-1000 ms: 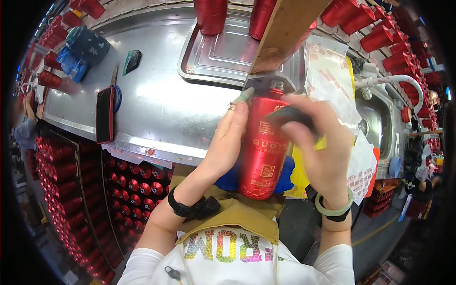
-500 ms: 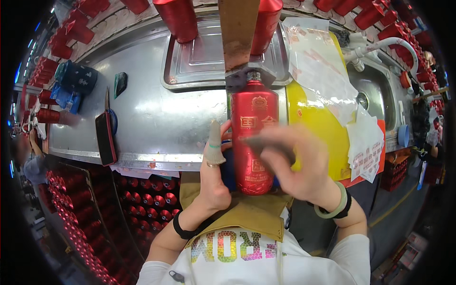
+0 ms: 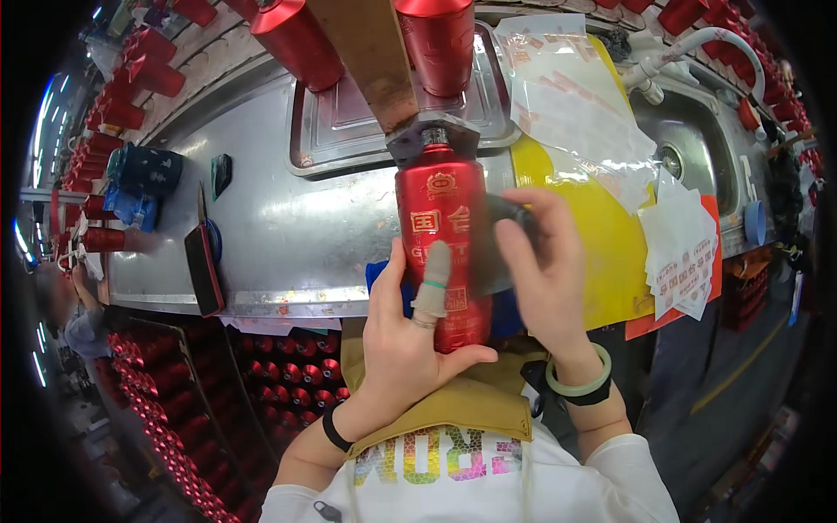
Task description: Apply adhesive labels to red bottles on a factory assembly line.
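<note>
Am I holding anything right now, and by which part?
Your right hand holds a dark blurred thing by its right side. Your left hand is at the lower part of the red bottle; whether it grips cannot be told.

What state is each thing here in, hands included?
Red bottle: neck at the dark bracket
Left hand: at the bottle, fingers spread
Finger cover: worn on the left hand
Right hand: closed on a dark, blurred tool
Phone: lying on the counter
Metal tray: holding red bottles
Yellow sheet: partly covered by white sheets
Tap: no water seen running
</note>
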A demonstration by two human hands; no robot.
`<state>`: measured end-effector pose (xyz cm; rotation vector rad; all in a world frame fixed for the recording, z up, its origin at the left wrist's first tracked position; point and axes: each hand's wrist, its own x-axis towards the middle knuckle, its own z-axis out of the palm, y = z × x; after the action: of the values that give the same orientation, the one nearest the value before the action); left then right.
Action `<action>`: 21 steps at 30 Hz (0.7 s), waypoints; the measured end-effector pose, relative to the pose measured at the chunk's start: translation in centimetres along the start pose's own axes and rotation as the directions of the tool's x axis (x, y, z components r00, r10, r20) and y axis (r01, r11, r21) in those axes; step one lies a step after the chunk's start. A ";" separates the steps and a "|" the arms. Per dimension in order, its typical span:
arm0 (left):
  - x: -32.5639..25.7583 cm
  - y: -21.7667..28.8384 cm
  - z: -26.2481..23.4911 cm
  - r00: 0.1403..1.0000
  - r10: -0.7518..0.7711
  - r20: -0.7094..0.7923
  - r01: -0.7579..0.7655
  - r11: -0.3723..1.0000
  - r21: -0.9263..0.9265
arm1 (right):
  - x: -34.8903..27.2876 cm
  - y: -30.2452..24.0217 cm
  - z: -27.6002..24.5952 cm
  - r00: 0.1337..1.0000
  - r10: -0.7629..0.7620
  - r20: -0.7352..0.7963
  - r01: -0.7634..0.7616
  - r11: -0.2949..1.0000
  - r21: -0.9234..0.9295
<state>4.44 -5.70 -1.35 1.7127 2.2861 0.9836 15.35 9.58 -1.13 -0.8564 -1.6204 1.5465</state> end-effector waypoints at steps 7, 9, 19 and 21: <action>2.9 4.1 -1.3 0.977 -0.117 0.178 0.055 0.947 0.318 | 0.8 2.9 -2.9 0.995 -0.002 -0.104 -0.016 0.985 -0.169; 3.1 4.4 -1.3 0.982 -0.104 0.157 0.043 0.936 0.351 | 0.6 2.2 -3.2 0.995 0.044 -0.095 -0.057 0.987 -0.148; 3.6 3.3 -1.4 0.990 -0.104 0.092 0.070 0.946 0.315 | 0.8 1.4 -2.5 0.997 0.061 -0.049 -0.064 0.996 -0.057; 4.4 4.0 -1.6 0.975 -0.133 0.177 0.052 0.915 0.400 | 0.9 1.7 -2.2 0.997 0.004 -0.073 -0.009 0.998 -0.069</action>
<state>5.38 -1.82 3.39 1.7185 2.5213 0.3227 16.79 11.57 -2.75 -0.9449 -1.6288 1.4536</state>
